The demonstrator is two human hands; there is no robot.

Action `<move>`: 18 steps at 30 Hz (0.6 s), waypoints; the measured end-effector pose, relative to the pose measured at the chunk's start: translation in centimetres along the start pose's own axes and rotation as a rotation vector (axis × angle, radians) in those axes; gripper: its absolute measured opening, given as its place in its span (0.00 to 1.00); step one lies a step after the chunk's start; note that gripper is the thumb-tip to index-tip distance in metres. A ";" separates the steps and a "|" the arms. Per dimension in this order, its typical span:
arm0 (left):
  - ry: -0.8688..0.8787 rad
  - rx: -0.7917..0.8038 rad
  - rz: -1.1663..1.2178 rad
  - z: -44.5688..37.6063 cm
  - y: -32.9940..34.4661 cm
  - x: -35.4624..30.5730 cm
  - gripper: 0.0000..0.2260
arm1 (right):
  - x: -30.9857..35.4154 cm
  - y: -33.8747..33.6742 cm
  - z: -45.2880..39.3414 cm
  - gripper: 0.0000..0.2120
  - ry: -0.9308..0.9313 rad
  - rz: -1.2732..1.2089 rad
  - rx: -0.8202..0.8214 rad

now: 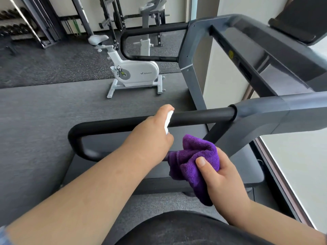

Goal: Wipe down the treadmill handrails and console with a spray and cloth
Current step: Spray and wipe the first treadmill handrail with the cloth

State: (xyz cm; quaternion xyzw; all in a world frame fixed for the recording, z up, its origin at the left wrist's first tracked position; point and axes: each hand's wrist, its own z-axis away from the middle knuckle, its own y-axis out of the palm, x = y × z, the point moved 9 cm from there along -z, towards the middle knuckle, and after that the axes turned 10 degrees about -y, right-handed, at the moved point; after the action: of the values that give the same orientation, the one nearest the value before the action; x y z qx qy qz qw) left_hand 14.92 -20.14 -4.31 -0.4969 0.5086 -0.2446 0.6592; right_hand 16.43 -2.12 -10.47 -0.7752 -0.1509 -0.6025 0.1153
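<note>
My left hand grips a small white spray bottle, mostly hidden in the fist, right against the near black handrail of the treadmill. My right hand holds a bunched purple cloth just below that rail, not touching it. The far handrail loops at the upper middle. The console sits at the upper right, seen from its side.
A white exercise bike stands on the grey floor beyond the treadmill. Weight racks and a dumbbell rack line the back wall. A window runs along the right. The treadmill deck lies under the rail.
</note>
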 end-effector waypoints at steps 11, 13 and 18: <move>0.100 0.026 -0.002 -0.3 3.4 -8.7 0.23 | -0.8 -6.6 0.1 0.20 -0.005 0.001 -0.057; 0.073 0.033 0.012 -0.3 3.9 -8.9 0.24 | -0.8 -7.7 0.1 0.20 -0.012 0.012 -0.080; -0.004 0.025 0.093 0.1 4.4 -7.6 0.28 | 1.5 -10.8 -1.4 0.16 -0.135 0.043 -0.280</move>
State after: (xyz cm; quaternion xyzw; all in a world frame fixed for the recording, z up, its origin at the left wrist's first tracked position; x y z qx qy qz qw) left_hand 11.50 -12.12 -5.08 -0.4649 0.5269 -0.2190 0.6769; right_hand 11.47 7.51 -8.67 -0.8255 -0.0562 -0.5616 0.0085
